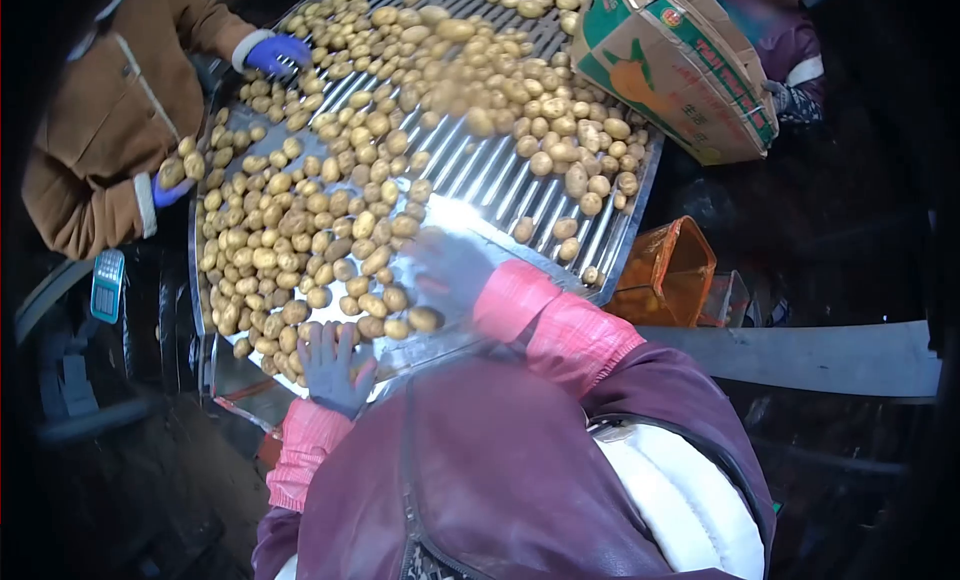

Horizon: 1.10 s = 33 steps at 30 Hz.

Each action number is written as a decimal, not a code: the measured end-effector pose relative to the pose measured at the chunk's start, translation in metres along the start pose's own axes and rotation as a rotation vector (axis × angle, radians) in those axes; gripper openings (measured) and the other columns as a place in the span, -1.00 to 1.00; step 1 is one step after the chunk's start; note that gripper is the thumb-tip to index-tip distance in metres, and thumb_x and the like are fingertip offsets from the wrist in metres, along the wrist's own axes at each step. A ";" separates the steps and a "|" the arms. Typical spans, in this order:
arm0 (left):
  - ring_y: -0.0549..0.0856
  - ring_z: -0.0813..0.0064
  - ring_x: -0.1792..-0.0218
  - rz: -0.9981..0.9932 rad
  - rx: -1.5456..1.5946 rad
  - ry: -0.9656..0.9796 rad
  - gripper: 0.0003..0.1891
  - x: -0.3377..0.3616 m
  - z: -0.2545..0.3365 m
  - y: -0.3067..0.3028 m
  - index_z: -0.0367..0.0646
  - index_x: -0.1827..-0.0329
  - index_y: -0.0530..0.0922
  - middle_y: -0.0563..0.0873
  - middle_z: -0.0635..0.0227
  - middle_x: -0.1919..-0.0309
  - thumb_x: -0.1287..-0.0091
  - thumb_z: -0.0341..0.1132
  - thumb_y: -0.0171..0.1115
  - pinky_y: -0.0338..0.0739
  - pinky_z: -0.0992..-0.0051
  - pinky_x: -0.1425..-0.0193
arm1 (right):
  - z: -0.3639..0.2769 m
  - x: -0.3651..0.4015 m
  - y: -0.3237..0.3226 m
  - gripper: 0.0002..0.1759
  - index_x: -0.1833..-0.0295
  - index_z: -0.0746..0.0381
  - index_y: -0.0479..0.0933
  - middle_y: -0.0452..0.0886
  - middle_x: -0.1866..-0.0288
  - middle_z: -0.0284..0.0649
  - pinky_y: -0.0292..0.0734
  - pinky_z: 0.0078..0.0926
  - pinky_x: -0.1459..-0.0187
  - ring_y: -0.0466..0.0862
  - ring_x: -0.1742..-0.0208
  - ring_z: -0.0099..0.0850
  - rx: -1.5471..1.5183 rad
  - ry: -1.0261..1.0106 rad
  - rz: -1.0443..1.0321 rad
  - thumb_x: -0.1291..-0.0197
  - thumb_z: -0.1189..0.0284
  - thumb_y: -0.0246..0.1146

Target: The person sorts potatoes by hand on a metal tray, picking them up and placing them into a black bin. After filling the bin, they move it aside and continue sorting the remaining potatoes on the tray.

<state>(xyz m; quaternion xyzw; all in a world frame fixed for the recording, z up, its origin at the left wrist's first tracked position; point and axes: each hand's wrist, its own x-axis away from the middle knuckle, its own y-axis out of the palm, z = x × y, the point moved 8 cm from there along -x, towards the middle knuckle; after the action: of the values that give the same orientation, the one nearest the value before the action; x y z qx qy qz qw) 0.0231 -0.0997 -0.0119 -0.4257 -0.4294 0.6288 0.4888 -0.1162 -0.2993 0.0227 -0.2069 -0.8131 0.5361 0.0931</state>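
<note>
The fingers (330, 342) of the left hand (335, 370) are spread apart, lying flat on the potatoes (290, 250) at the near edge of the roller table (500, 185) and gripping nothing. The right hand (445, 270) is a blur over the table's near side, so I cannot tell how its fingers stand. A co-worker's blue glove (275, 52) works the far left side. A cardboard box (680, 65) tilts over the far right corner. Potatoes crowding the near edge could likely roll off, and a fingertip might catch between the rollers.

Many potatoes (290, 225), one cardboard box (680, 65)
</note>
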 end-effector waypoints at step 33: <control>0.37 -0.07 -0.42 -0.009 -0.023 0.028 -0.25 -0.006 0.006 -0.008 -0.24 -0.42 0.38 0.48 0.02 -0.33 -0.18 -0.06 0.32 -0.01 -0.18 -0.50 | 0.349 0.076 -0.205 -0.25 -0.41 0.11 0.40 0.47 -0.31 0.15 0.46 -0.08 -0.28 0.52 -0.27 0.10 0.134 0.890 0.484 -0.18 0.00 0.35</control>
<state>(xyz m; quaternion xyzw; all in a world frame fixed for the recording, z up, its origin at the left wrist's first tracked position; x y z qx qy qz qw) 0.0205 -0.1050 -0.0016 -0.4383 -0.4318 0.6155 0.4925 -0.3629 -0.6265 0.0622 -0.5913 -0.5873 0.4531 0.3165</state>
